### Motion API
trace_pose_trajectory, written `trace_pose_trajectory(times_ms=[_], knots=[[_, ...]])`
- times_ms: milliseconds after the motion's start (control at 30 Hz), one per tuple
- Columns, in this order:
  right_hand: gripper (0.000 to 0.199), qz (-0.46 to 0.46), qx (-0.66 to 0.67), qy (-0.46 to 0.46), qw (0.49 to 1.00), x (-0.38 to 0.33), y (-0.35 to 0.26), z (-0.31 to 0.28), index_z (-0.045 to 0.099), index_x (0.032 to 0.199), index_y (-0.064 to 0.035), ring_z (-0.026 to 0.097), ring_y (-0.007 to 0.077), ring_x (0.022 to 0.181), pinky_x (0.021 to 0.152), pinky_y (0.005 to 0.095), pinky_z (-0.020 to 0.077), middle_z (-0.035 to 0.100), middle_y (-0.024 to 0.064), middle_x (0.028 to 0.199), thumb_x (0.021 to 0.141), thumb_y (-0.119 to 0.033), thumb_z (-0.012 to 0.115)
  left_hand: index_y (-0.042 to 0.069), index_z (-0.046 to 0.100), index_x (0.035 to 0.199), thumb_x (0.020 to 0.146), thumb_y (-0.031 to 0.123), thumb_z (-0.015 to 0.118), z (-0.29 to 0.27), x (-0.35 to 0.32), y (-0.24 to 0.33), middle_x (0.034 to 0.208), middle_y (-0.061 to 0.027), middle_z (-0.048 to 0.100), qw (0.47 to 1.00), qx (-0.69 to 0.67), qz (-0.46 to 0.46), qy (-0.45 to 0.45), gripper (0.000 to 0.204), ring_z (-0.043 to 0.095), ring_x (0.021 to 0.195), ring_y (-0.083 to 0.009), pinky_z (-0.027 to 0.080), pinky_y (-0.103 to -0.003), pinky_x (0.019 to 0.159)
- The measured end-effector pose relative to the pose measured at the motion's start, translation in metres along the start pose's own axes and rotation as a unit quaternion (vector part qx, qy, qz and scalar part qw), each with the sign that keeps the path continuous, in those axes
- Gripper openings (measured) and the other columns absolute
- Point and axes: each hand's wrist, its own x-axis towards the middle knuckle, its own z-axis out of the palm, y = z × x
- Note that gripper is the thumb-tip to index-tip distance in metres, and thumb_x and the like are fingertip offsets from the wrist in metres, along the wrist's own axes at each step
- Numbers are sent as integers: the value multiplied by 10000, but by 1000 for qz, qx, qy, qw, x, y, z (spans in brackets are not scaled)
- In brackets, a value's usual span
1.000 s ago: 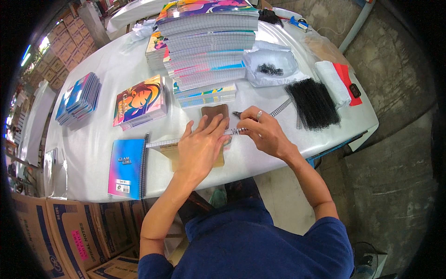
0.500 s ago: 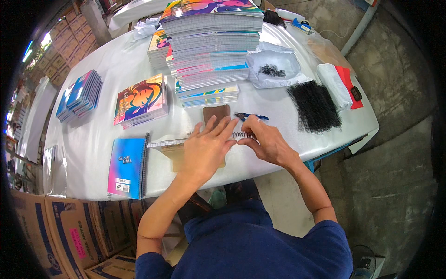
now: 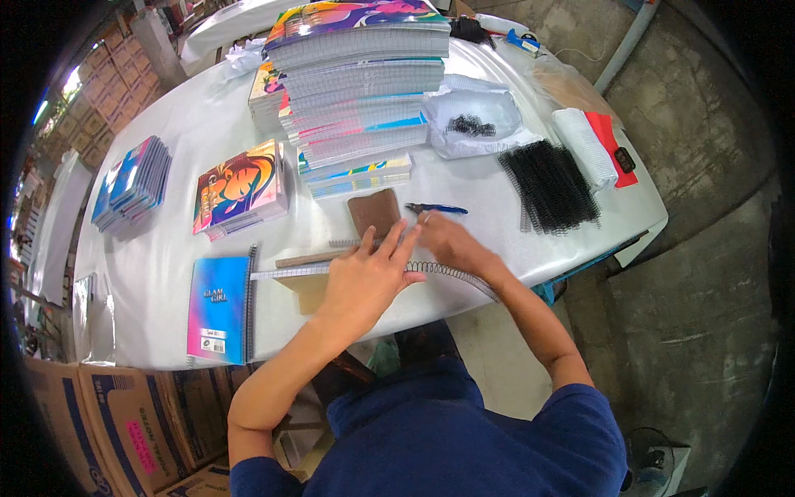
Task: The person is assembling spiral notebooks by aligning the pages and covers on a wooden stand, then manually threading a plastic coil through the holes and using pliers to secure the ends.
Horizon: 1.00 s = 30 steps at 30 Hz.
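both hands are over the front middle of the white table (image 3: 141, 298). left hand (image 3: 364, 277) is flat with fingers spread, resting on a notebook (image 3: 290, 271) whose page edge shows to its left. right hand (image 3: 451, 243) is blurred and partly curled; whether it grips anything cannot be told. from the left: a pile of small blue notebooks (image 3: 132, 184); a blue and pink notebook (image 3: 217, 302) lying near the front edge; a tall stack of notebooks (image 3: 356, 112) at the back; a brown block (image 3: 374, 212) beyond the left hand; a black spiral (image 3: 451, 269) running from that hand's thumb toward the right forearm; pliers (image 3: 440, 209) just beyond the right hand; a heap of black spirals (image 3: 551, 189).
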Motion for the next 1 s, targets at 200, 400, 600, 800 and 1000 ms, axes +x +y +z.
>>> trace_pose_trajectory(times_ms=[200, 400, 600, 800, 1000], knots=[[159, 186, 42, 29, 981, -6, 39, -91, 577, 917, 11, 559, 330, 907, 788, 397, 454, 572, 153, 909, 769, 49, 621, 120, 406, 1414, 847, 480, 588, -8, 0, 0, 1435, -100, 456, 1000, 0, -3, 2, 696, 591, 1153, -344, 586, -390, 731], [266, 119, -116, 9, 986, -5, 72, -95, 603, 967, -22, 543, 346, 1065, 897, 448, 429, 601, 141, 1085, 752, -119, 726, 148, 394, 1427, 850, 484, 583, -1, 4, 1, 1467, -97, 421, 999, -30, -23, 7, 694, 536, 1220, -361, 582, -415, 739], [407, -129, 24, -140, 981, 95, 24, -19, 585, 1084, -117, 459, 380, 1250, 1046, 445, 374, 474, 218, 1351, 730, -242, 744, 167, 357, 1456, 837, 494, 590, -4, -1, -4, 1476, -97, 405, 999, 2, 5, -49, 738, 505, 1239, -393, 519, -476, 896], [467, -24, 79, -276, 958, 112, 19, -12, 594, 1125, -136, 568, 372, 1077, 955, 434, 448, 599, 188, 1151, 741, -362, 732, 168, 258, 1503, 760, 471, 693, -14, -9, -10, 1478, -166, 377, 995, -13, -90, 41, 913, 511, 1227, -387, 479, -462, 958], [550, 72, 470, -262, 840, 85, 1, -116, 641, 1231, -73, 618, 246, 1085, 953, 359, 460, 663, 120, 1172, 822, -438, 682, 147, 221, 1515, 682, 474, 755, -13, -10, -25, 1468, -225, 363, 979, -31, -155, 129, 1042, 558, 1168, -341, 488, -420, 948]])
